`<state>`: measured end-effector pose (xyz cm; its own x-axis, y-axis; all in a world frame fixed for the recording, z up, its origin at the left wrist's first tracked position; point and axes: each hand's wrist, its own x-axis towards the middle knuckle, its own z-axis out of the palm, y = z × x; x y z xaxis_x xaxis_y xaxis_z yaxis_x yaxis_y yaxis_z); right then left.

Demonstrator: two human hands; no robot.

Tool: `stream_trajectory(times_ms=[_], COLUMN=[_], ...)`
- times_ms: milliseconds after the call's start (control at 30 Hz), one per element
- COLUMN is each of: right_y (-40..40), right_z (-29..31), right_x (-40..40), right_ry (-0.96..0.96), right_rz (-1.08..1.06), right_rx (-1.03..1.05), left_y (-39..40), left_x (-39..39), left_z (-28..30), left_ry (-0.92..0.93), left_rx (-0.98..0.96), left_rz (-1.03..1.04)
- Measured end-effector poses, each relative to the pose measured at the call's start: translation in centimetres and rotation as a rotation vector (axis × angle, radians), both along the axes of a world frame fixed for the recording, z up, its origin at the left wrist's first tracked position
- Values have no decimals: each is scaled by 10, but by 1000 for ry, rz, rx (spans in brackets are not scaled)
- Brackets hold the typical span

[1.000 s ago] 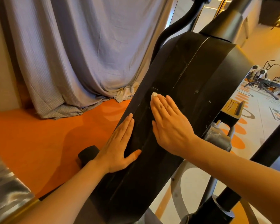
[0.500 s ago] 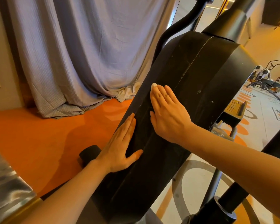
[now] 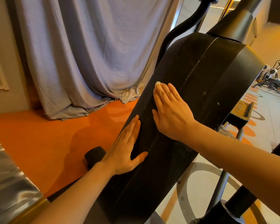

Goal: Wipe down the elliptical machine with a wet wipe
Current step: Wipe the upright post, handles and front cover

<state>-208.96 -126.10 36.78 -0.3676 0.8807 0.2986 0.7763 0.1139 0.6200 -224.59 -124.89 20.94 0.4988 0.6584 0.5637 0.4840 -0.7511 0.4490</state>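
The left hand (image 3: 126,147) lies flat and empty on the elliptical machine's black curved plastic housing (image 3: 205,88), bracing it. The right hand (image 3: 170,110), flat, presses the small white wet wipe (image 3: 157,83) beneath its fingers; it has moved slightly upward, so wiping progresses up the housing.
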Motion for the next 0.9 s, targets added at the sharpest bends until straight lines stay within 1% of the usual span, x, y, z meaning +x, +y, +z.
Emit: stream_trajectory(times_ms=[100,200,267,400,533,600,667,767,900], right_y=[0,-24,-37,-26,1,-8,-28,-51,-39], right_z=[-1,-19,-28,-20,-3,-8,-26,-50,-38], right_x=[-1,15,25,20,4,5,11,23,27], right_ry=[27,84,114,39,56,66,78,98,23], right_rz=[2,52,86,48,-3,7,26,96,111], right_rx=[-2,82,69,65,20,24,36,-23,-37], left_y=[0,2,3,1,0,0,1,1,-1], left_x=[-1,-4,-5,-1,0,-3,-4,-3,-1], left_z=[0,-1,-1,-1,0,0,0,-1,-1], left_ry=[16,25,26,22,0,3,7,5,-9], left_rx=[-12,25,40,32,-12,-22,2,17,20], left_rz=[-9,-4,-1,-1,-14,-18,-12,-13,-7])
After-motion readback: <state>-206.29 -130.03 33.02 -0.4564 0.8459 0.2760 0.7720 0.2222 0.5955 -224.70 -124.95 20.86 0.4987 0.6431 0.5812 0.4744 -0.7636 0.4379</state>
